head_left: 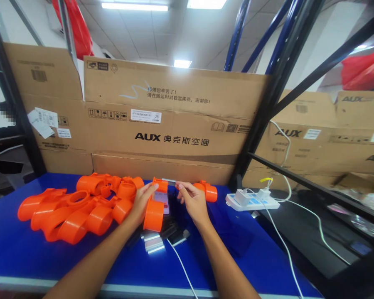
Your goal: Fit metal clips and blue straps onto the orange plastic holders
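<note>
My left hand [144, 200] is closed around an orange plastic ring-shaped part [153, 216], its thumb on the upper piece. My right hand [191, 201] pinches the end of a thin silvery strip [168, 180], which reaches to the top of the orange part; whether it goes inside I cannot tell. Below and behind the orange part, a phone [162, 202] with a lit screen is partly hidden. Several flat silvery metal pieces [153, 243] lie under my left hand, next to black pieces [176, 234]. Another orange ring part [210, 192] sits behind my right hand.
A pile of several orange ring parts [71, 214] covers the left of the blue table [118, 265]. On the right lies a white power strip [252, 200] with plugs and cables. A white cable [182, 265] crosses the front edge. Cardboard [174, 120] walls the back, beside dark rack posts [276, 83].
</note>
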Tool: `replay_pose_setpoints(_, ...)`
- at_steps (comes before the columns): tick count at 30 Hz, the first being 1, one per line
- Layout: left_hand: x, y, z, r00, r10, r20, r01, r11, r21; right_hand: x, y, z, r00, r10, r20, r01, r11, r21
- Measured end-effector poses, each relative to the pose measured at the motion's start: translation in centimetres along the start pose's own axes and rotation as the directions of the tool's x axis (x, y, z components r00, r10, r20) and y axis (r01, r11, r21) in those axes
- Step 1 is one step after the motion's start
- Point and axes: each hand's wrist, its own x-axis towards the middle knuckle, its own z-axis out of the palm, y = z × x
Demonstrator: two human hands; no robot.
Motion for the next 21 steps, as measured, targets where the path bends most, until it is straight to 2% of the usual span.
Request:
replay_pose_setpoints(11,1.0,-1.4,-1.1,0.993,0.002,0.119,-0.01,0.997,0.071,-0.1,0.0,0.1,1.0,0.004,0.031,-0.004,1.0,0.01)
replay_pose_setpoints(21,1.1,-1.7,-1.2,0.982,0.032,0.188,-0.058,0.989,0.136,-0.4,-0.5,0.3,0.997,-0.02,0.077,0.022,0.999,-0.031)
